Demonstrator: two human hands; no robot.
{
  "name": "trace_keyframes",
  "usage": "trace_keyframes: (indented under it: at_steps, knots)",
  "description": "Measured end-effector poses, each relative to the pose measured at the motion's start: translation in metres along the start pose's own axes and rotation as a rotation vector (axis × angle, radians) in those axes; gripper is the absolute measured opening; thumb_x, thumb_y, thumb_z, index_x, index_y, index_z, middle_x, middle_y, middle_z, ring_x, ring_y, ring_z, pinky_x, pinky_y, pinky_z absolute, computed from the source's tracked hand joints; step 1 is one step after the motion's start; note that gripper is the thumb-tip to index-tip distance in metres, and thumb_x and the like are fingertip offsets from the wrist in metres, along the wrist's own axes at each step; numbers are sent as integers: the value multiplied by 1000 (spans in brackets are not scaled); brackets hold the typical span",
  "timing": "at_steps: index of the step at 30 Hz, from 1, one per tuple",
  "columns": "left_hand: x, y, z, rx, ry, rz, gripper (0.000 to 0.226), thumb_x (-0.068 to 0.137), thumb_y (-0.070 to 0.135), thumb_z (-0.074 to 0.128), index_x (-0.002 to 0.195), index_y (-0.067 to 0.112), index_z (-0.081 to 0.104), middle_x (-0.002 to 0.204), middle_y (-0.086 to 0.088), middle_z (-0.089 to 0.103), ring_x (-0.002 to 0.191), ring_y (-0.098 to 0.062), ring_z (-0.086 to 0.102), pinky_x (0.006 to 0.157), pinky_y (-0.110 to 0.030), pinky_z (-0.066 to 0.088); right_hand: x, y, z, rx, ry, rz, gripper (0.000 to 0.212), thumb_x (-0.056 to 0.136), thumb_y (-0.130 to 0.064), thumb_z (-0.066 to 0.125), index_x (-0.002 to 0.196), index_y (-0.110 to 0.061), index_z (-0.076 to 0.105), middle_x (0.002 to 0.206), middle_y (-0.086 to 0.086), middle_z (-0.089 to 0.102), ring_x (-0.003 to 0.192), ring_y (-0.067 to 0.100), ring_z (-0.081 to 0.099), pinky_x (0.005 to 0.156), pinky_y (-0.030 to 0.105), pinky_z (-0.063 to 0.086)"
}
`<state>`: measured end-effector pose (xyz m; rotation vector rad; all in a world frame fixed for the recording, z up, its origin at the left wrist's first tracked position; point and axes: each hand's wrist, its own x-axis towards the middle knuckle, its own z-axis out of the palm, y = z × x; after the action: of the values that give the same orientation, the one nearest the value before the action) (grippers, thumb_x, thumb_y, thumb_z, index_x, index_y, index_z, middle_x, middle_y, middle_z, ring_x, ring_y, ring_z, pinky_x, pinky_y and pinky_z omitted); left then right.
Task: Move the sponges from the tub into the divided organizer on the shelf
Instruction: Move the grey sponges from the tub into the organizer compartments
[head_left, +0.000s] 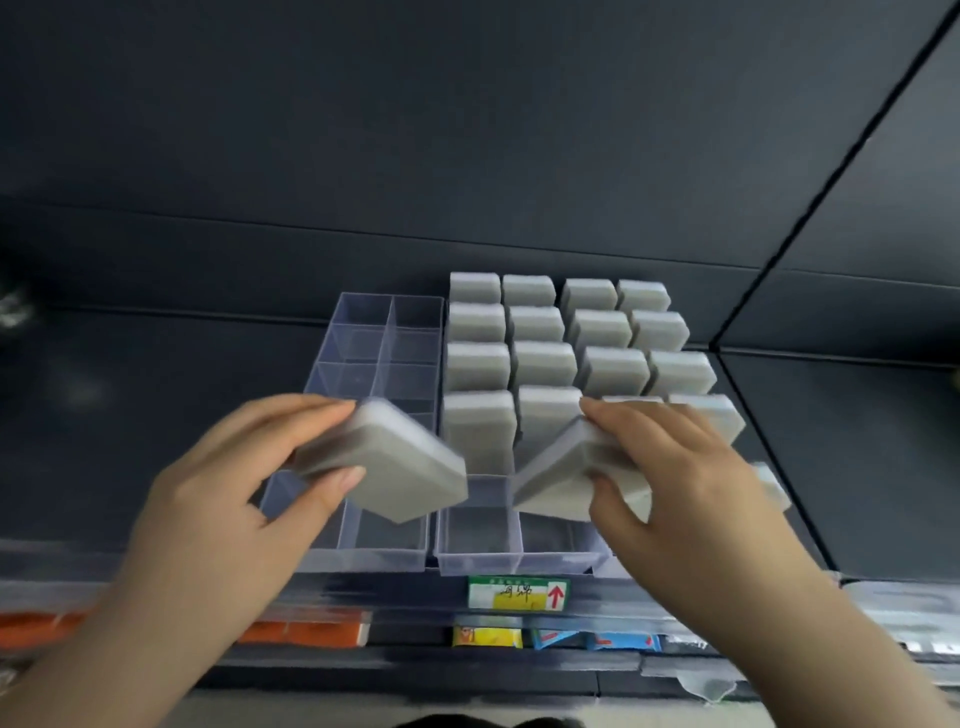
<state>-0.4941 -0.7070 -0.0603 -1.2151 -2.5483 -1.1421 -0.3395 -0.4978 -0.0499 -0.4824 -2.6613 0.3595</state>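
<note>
— What are the hands doing up there?

— Each one has a grey sponge. The left hand (244, 467) pinches one sponge (395, 467) between thumb and fingers, tilted, over the clear divided organizer (358, 551) on the left side of the dark shelf (156, 364).

— And the other?

— The right hand (675, 467) is closed round a second sponge (556, 478), fingers on top and thumb underneath, also tilted. It hangs above the near cells of the second clear organizer (514, 558), the one just beside the first.

— Are those near cells filled?

— The front cells under both hands look bare. The left organizer shows nothing but clear dividers as far back as I can see. The right one holds rows of upright grey sponges (540, 358), four across, packed behind the held pieces.

— Where's the tub?

— I can't see it from here.

— Anything else on the shelf edge?

— A green and yellow label with a red arrow (517, 592) sits on the front lip under the right organizer. Below that, orange packets (306, 631) to the left, and yellow and blue packets (550, 638) nearer the middle. The picture is a bit smeared around the hands.
</note>
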Motion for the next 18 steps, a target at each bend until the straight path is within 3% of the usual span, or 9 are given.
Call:
trace_keyframes:
  at_steps: [4, 12, 15, 18]
  knots:
    - [-1, -4, -2, -26, -1, 12, 45, 72, 30, 62, 115, 19, 64, 112, 17, 58, 100, 5, 50, 91, 0, 30, 0, -1, 6, -79, -35, -5, 51, 66, -2, 72, 116, -7, 62, 105, 4, 66, 99, 29, 59, 80, 32, 47]
    - [-7, -4, 0, -68, 0, 60, 41, 71, 24, 66, 112, 21, 64, 113, 20, 55, 102, 14, 46, 89, 2, 30, 2, -2, 16, -96, -115, -29, 49, 68, 0, 70, 117, -6, 62, 110, 5, 65, 103, 29, 57, 78, 41, 53]
    - [-9, -5, -2, -58, -6, 71, 42, 71, 25, 64, 112, 18, 65, 112, 19, 56, 101, 15, 45, 89, 2, 30, 3, 0, 22, -125, -146, -28, 51, 73, -1, 65, 122, -10, 59, 117, 2, 63, 109, 26, 54, 84, 37, 50]
    - [-11, -6, -3, -41, 3, 68, 42, 71, 25, 64, 112, 16, 65, 109, 16, 57, 100, 13, 46, 89, 0, 32, 5, 3, 30, -176, -225, -49, 54, 85, -10, 54, 137, -22, 43, 133, -7, 52, 123, 16, 42, 96, 25, 36]
